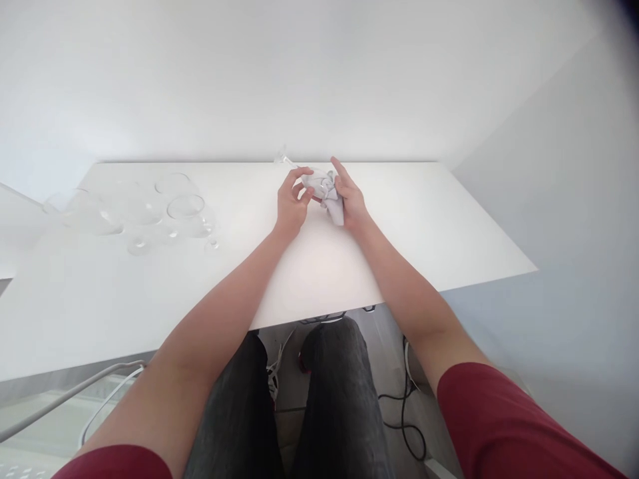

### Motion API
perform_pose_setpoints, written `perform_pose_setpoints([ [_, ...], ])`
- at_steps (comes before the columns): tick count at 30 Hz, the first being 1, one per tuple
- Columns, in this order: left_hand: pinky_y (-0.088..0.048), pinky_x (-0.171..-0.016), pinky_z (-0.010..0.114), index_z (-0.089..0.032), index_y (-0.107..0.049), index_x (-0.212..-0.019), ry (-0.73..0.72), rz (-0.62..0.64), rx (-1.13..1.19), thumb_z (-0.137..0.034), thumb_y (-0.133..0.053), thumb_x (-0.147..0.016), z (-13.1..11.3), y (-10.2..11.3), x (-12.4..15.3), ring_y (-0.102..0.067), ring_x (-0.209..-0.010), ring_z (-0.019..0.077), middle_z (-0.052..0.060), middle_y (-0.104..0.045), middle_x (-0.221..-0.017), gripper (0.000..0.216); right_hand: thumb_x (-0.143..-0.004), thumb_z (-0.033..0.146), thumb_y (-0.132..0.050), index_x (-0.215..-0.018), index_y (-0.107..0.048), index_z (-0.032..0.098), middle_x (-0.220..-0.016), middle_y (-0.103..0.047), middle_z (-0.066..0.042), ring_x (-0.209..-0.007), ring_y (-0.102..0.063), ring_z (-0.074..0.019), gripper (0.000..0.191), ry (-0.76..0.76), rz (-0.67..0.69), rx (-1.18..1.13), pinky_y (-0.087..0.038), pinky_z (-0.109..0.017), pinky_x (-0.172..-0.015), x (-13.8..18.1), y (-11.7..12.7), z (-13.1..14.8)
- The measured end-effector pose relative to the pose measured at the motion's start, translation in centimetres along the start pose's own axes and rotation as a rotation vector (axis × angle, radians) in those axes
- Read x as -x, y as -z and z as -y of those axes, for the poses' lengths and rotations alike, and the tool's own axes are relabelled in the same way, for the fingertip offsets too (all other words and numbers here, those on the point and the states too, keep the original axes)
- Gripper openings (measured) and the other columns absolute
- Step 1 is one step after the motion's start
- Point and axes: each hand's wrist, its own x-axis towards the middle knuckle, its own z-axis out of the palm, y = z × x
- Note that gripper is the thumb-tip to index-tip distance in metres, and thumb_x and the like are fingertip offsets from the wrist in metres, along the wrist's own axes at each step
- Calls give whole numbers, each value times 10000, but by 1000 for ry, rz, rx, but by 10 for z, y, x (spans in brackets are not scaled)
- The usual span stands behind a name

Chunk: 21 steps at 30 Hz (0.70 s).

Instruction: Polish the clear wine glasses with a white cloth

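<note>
Over the middle of the white table, my left hand (293,205) is closed around the bowl of a clear wine glass (315,183). The glass lies tilted, its stem and foot pointing up and left past my fingers. In my right hand (351,198) a crumpled white cloth (335,207) is gripped against the glass's rim end, and a corner of it hangs down. Part of the cloth seems to be inside the bowl, though the clear glass makes this hard to tell. One finger of my right hand points upward, off the cloth.
Several clear stemmed glasses (186,207) stand close together on the left of the white table (424,219). A white wall (319,80) rises behind it. Below the front edge are my legs, a black cable (405,426) on the floor and a metal rail (70,396) at left.
</note>
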Motion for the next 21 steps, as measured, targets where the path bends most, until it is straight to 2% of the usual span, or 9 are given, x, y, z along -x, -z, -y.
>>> perform_pose_setpoints([
  [3,-577,-1001,420,-239,-715,-1080,-2,10,24,-491,-871,-788,1,-1,0,-643,-1256,302,108,-622,-1328,416,-913,747,-617,-1617,-294,390,-1369,-652,-44,-1135,-709,-267,853,22,19,16,-621,-523,-976,-1,-1,0],
  [5,-589,-983,431,-237,-733,-1028,35,-12,47,-484,-878,-778,1,-1,-1,-628,-1292,317,112,-616,-1362,380,-863,718,-712,-1623,-288,397,-1360,-660,-47,-1143,-698,-275,928,39,57,59,-603,-539,-1006,0,-3,0],
  [7,-559,-1052,456,-231,-736,-925,28,-13,71,-464,-882,-779,1,-2,0,-576,-1380,329,107,-630,-1383,311,-815,686,-781,-1625,-287,397,-1345,-669,-49,-1160,-688,-289,992,62,54,78,-588,-551,-1025,-2,-2,0],
  [9,-495,-1147,486,-218,-709,-810,6,55,110,-436,-888,-782,-2,-3,0,-519,-1456,332,90,-633,-1430,284,-832,695,-749,-1610,-308,406,-1361,-659,-47,-1188,-680,-302,940,104,-27,49,-593,-554,-1006,-4,5,-1],
  [11,-473,-1175,513,-206,-672,-760,53,167,170,-404,-888,-787,-5,-3,0,-524,-1462,337,53,-592,-1517,295,-891,704,-658,-1581,-341,417,-1410,-628,-46,-1244,-658,-310,811,133,-136,0,-598,-555,-987,-7,15,-2],
  [13,-532,-1116,514,-207,-638,-777,188,212,239,-402,-852,-826,-8,-2,0,-621,-1366,323,39,-624,-1490,294,-925,683,-603,-1548,-377,413,-1450,-599,-42,-1295,-631,-314,716,144,-225,-31,-596,-564,-992,-9,26,-2],
  [16,-651,-856,411,-226,-638,-906,508,196,307,-599,-676,-937,-10,0,-2,-783,-965,251,90,-777,-1160,376,-916,674,-613,-1493,-446,389,-1448,-599,-37,-1326,-608,-317,665,155,-281,-31,-570,-561,-1057,-7,33,1],
  [19,-623,-617,338,-189,-680,-1026,803,343,341,-767,-527,-944,-14,0,-2,-726,-661,197,124,-774,-950,604,-868,709,-664,-1400,-538,347,-1336,-661,-46,-1266,-641,-320,655,160,-234,-7,-553,-542,-1097,-3,28,5],
  [21,-598,-585,320,-171,-705,-1059,856,443,369,-666,-620,-952,-20,0,0,-683,-601,159,106,-756,-934,514,-856,705,-687,-1326,-581,321,-1255,-691,-47,-1185,-676,-318,616,146,-178,-3,-567,-541,-1074,-2,23,6],
])
